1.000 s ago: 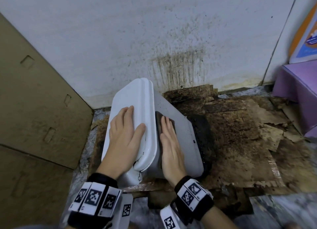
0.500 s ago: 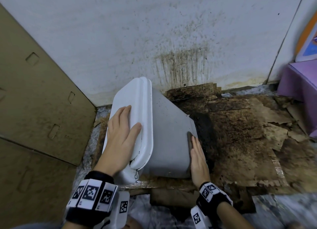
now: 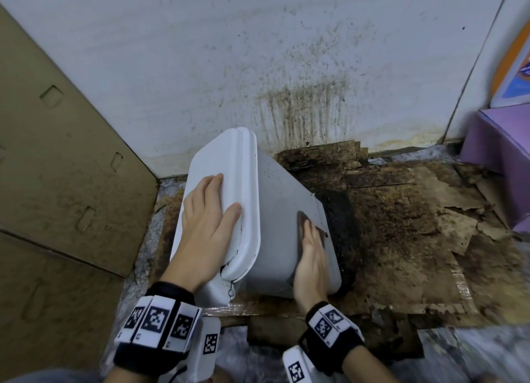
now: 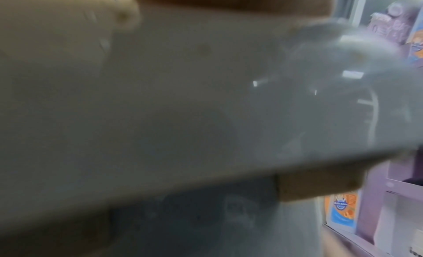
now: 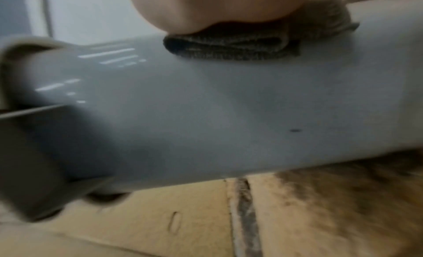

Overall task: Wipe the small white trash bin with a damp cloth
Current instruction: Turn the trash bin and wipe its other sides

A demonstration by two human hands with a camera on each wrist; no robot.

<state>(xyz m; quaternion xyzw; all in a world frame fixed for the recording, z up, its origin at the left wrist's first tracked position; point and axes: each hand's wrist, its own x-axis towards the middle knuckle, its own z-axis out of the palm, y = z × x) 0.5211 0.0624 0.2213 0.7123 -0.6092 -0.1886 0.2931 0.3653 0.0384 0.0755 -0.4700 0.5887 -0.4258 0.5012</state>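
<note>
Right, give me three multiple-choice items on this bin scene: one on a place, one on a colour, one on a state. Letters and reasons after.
1. Where does the left hand rest?
A. on the bin's lid
B. on the wall
C. on the purple box

2. What colour is the cloth under the right hand?
A. bright yellow
B. dark grey-brown
C. white

3. How does the trash bin stand?
A. upright, lid raised
B. upside down
C. tipped over, its side facing up

Answers:
1 A, since the head view shows the palm and fingers flat on the white lid.
2 B, since the right wrist view shows a dark, folded cloth pressed on the bin's side.
3 C, since the lid faces left and the bin's long side faces up above the stained cardboard.
</note>
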